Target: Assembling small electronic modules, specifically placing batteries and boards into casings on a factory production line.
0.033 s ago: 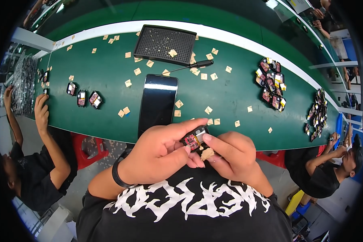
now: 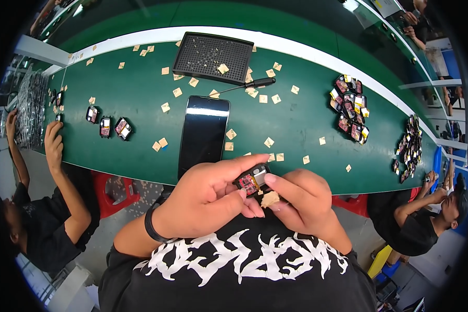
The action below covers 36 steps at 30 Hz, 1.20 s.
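The left forearm comes in from the lower left, a dark wristband [image 2: 150, 223] around its wrist, and the left hand [image 2: 205, 193] curls inward over the near edge of the green table [image 2: 275, 119]. Its index finger stretches along the far side of a small black device [image 2: 248, 183], its thumb bends against the near side, and the other fingers fold beneath, gripping it between them. The right hand [image 2: 302, 200] slants in from the lower right, index fingertip at the device's right side, thumb lower, beside a tan scrap [image 2: 270, 199]; whether they pinch that scrap I cannot tell.
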Each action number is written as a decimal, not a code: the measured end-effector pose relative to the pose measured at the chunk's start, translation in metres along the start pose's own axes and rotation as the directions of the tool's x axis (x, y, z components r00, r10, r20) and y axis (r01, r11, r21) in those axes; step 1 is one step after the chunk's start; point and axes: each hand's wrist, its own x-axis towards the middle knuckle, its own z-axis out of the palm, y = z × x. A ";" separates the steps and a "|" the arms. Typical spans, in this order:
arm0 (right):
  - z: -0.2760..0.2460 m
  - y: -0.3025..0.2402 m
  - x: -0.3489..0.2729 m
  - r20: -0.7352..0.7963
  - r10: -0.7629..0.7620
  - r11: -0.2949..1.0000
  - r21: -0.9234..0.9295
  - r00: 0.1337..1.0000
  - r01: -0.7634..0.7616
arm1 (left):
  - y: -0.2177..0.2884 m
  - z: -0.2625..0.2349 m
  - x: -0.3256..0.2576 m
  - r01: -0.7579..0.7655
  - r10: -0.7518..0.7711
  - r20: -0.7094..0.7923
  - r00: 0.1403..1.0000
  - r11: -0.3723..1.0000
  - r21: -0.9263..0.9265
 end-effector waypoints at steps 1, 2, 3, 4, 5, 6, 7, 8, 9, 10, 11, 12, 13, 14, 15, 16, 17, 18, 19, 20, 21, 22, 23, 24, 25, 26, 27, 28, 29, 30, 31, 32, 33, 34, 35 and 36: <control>-0.006 -0.003 0.001 0.022 0.022 1.000 0.002 1.000 -0.022 | 0.001 0.001 0.000 0.000 0.000 -0.002 1.000 1.000 0.000; -0.011 -0.006 0.001 0.043 0.046 0.999 0.004 0.998 -0.047 | 0.000 0.001 0.000 -0.006 0.006 0.000 1.000 1.000 0.009; -0.014 -0.008 -0.001 0.043 0.047 0.999 0.006 0.998 -0.047 | 0.000 0.002 -0.001 -0.012 0.012 0.003 1.000 1.000 0.019; -0.017 -0.011 -0.004 0.052 0.137 0.990 0.040 0.989 -0.139 | 0.001 0.002 -0.001 -0.010 0.010 0.001 1.000 1.000 0.019; -0.019 -0.013 -0.004 0.063 0.225 0.971 0.072 0.972 -0.230 | 0.001 0.001 0.000 -0.005 0.005 -0.008 1.000 0.999 0.036; -0.023 -0.017 -0.001 0.067 0.254 0.960 0.102 0.965 -0.260 | 0.002 0.001 0.000 0.001 0.000 -0.018 1.000 0.999 0.053; -0.026 -0.018 0.000 0.066 0.255 0.960 0.103 0.965 -0.261 | 0.001 0.001 0.000 0.002 -0.001 -0.018 1.000 0.999 0.053; -0.030 -0.017 0.000 0.083 0.253 0.957 0.127 0.964 -0.262 | 0.001 0.001 0.001 -0.001 0.002 -0.018 1.000 0.998 0.058; -0.033 -0.018 -0.001 0.100 0.251 0.953 0.151 0.963 -0.264 | 0.001 0.000 0.001 -0.005 0.006 -0.018 1.000 0.998 0.063; -0.035 -0.019 -0.002 0.098 0.262 0.954 0.127 0.960 -0.273 | 0.001 0.000 0.001 -0.003 0.004 -0.015 1.000 0.998 0.063; -0.036 -0.020 -0.002 0.098 0.264 0.953 0.128 0.960 -0.275 | 0.001 0.000 0.001 0.006 -0.005 -0.014 1.000 1.000 0.024; -0.037 -0.019 -0.003 0.084 0.233 0.966 0.094 0.969 -0.241 | 0.001 0.000 0.001 0.014 -0.015 -0.013 1.000 1.000 -0.014; -0.037 -0.019 -0.003 0.071 0.202 0.977 0.058 0.977 -0.206 | 0.001 0.001 0.002 0.017 -0.017 -0.013 1.000 1.000 -0.014; -0.038 -0.019 -0.003 0.070 0.204 0.976 0.059 0.976 -0.208 | 0.002 0.002 0.002 0.026 -0.027 -0.032 0.999 1.000 -0.015; -0.038 -0.018 -0.002 0.040 0.129 0.991 -0.023 0.991 -0.128 | 0.002 0.003 0.002 0.036 -0.037 -0.052 0.998 0.999 -0.015; -0.039 -0.017 -0.001 0.016 0.051 0.993 -0.108 0.999 -0.049 | 0.003 0.003 0.002 0.038 -0.039 -0.051 0.998 0.999 -0.015; -0.040 -0.018 0.001 0.016 0.054 0.993 -0.108 0.998 -0.052 | 0.004 0.002 0.002 0.040 -0.039 -0.021 0.999 0.999 0.036; -0.042 -0.019 0.003 0.018 -0.034 0.982 -0.188 0.999 0.037 | 0.004 0.001 0.002 0.040 -0.041 0.010 0.999 0.995 0.088; -0.043 -0.020 0.005 0.028 -0.120 0.956 -0.265 0.992 0.124 | 0.003 0.001 0.002 0.043 -0.044 0.011 0.999 0.995 0.088; -0.044 -0.022 0.008 0.028 -0.119 0.957 -0.264 0.992 0.123 | 0.002 0.002 0.001 0.023 -0.025 0.014 1.000 0.992 0.128; -0.045 -0.024 0.011 0.055 -0.177 0.920 -0.346 0.983 0.185 | 0.002 0.002 0.000 0.003 -0.006 0.017 1.000 0.986 0.168; -0.046 -0.026 0.013 0.087 -0.232 0.872 -0.423 0.969 0.247 | 0.002 0.002 -0.001 0.005 -0.008 0.016 1.000 0.986 0.167; -0.047 -0.027 0.014 0.087 -0.230 0.873 -0.422 0.969 0.245 | 0.004 0.003 -0.001 -0.016 0.012 0.022 1.000 0.978 0.209; -0.048 -0.028 0.015 0.114 -0.254 0.844 -0.459 0.960 0.278 | 0.004 0.004 -0.001 -0.037 0.031 0.030 0.999 0.967 0.251; -0.048 -0.028 0.016 0.142 -0.277 0.813 -0.493 0.950 0.310 | 0.004 0.004 -0.001 -0.035 0.029 0.028 0.999 0.968 0.250; -0.049 -0.029 0.017 0.142 -0.275 0.814 -0.491 0.951 0.309 | 0.004 0.005 -0.001 -0.075 0.067 0.039 0.997 0.956 0.283; -0.049 -0.029 0.019 0.160 -0.301 0.791 -0.509 0.940 0.340 | 0.004 0.005 -0.001 -0.115 0.104 0.051 0.993 0.942 0.315; -0.049 -0.029 0.019 0.180 -0.327 0.766 -0.524 0.928 0.371 | 0.004 0.005 -0.001 -0.112 0.101 0.050 0.994 0.943 0.314; -0.048 -0.029 0.020 0.178 -0.323 0.769 -0.524 0.929 0.368 | 0.004 0.005 -0.001 -0.137 0.120 0.071 0.990 0.930 0.340; -0.047 -0.028 0.020 0.184 -0.336 0.766 -0.517 0.924 0.382 | 0.004 0.005 -0.001 -0.162 0.138 0.092 0.986 0.916 0.366; -0.046 -0.028 0.019 0.190 -0.349 0.764 -0.510 0.918 0.396 | 0.005 0.006 0.000 -0.158 0.133 0.092 0.987 0.918 0.365; -0.045 -0.028 0.019 0.189 -0.347 0.766 -0.509 0.919 0.393 | 0.006 0.007 0.000 -0.157 0.131 0.095 0.987 0.913 0.377; -0.043 -0.029 0.019 0.178 -0.346 0.780 -0.491 0.921 0.388 | 0.007 0.007 0.000 -0.156 0.128 0.097 0.987 0.908 0.389; -0.042 -0.029 0.019 0.168 -0.346 0.793 -0.474 0.923 0.383 | 0.007 0.008 -0.001 -0.152 0.124 0.097 0.988 0.909 0.388; -0.041 -0.030 0.018 0.166 -0.344 0.795 -0.472 0.924 0.380 | 0.006 0.008 -0.001 -0.160 0.135 0.089 0.987 0.900 0.406; -0.041 -0.030 0.018 0.170 -0.335 0.801 -0.466 0.927 0.375 | 0.006 0.008 -0.002 -0.167 0.145 0.082 0.986 0.890 0.424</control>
